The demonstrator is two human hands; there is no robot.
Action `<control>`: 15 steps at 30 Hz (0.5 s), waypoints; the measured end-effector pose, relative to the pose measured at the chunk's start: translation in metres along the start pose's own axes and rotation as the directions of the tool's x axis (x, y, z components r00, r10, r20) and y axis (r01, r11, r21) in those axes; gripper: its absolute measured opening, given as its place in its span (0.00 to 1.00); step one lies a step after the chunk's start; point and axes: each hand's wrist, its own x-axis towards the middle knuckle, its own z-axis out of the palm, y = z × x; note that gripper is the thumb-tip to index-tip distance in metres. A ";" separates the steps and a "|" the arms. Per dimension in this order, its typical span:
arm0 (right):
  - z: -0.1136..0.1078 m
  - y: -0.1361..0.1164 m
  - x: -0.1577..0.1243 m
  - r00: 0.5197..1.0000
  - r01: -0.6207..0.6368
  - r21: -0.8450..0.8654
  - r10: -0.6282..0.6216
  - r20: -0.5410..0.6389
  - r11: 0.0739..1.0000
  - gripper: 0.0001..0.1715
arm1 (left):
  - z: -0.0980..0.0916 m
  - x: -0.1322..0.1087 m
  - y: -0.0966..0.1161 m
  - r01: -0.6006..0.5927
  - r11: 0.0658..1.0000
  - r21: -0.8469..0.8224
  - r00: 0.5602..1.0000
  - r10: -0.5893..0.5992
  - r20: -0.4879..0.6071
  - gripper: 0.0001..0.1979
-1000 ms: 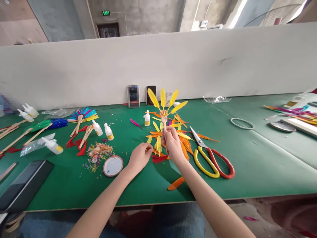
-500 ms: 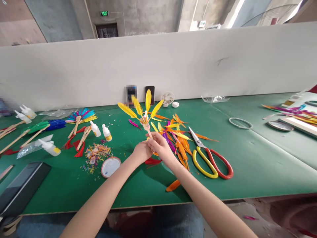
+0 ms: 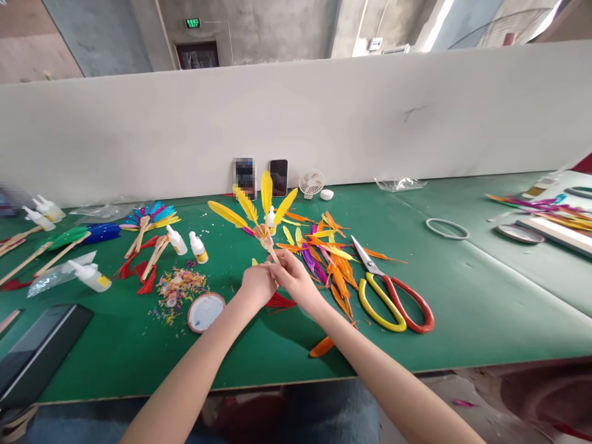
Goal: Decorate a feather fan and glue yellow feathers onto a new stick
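Observation:
Both my hands are closed around the wooden handle of a feather fan [image 3: 267, 192] with several yellow feathers spread from its top. My left hand [image 3: 259, 285] is curled at the lower handle, its fingertips partly hidden. My right hand [image 3: 296, 277] pinches the handle just above and to the right. A red tassel [image 3: 280, 301] shows below my hands. Behind the fan head stands a small white bottle [image 3: 271, 217], partly covered. To the right of my hands lies a pile of orange, purple and yellow feathers [image 3: 340, 271].
Large scissors [image 3: 383, 296] with yellow and red handles lie right of the feathers. On the left are glue bottles [image 3: 198, 248], colourful clippings [image 3: 180, 287], a round lid [image 3: 206, 312] and finished fans [image 3: 150, 219]. Phones [image 3: 279, 177] and a small fan [image 3: 311, 183] stand by the white partition [image 3: 351, 117].
The feather fan and both hands have shifted slightly left and down, and the feathers lean a little more to the left. My grip on the handle looks much the same.

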 end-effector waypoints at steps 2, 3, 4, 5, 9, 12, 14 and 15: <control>0.000 0.002 0.001 1.000 -0.009 0.004 0.009 -0.011 1.000 0.07 | -0.001 -0.001 0.000 0.021 1.000 0.018 1.000 -0.021 0.020 0.06; 0.000 0.003 0.001 1.000 -0.016 0.003 0.016 -0.017 1.000 0.07 | -0.001 -0.001 -0.001 0.031 0.999 0.027 0.999 -0.032 0.029 0.05; 0.000 0.004 0.001 1.000 -0.022 -0.001 0.022 -0.021 1.000 0.06 | 0.000 -0.001 -0.002 0.041 0.999 0.034 0.998 -0.043 0.035 0.05; 0.000 0.005 0.001 0.999 -0.026 -0.005 0.026 -0.026 1.000 0.06 | 0.000 -0.001 -0.004 0.050 0.998 0.039 0.998 -0.052 0.036 0.05; 0.000 0.005 0.000 1.000 -0.023 -0.003 0.023 -0.019 1.000 0.06 | 0.003 0.000 -0.010 0.073 0.997 0.026 0.997 -0.073 0.001 0.04; 0.000 0.005 0.000 1.000 -0.022 0.039 0.023 -0.009 0.999 0.05 | 0.004 0.002 -0.014 0.090 0.996 -0.026 0.995 -0.091 -0.036 0.03; -0.001 0.006 0.001 0.999 -0.027 0.060 0.029 -0.036 0.998 0.06 | 0.004 0.004 -0.016 0.099 0.972 -0.212 0.989 -0.119 -0.086 0.02; -0.001 0.006 0.001 0.998 -0.031 0.067 0.035 -0.061 0.997 0.06 | 0.004 0.006 -0.017 0.095 0.931 -0.353 0.985 -0.139 -0.103 0.04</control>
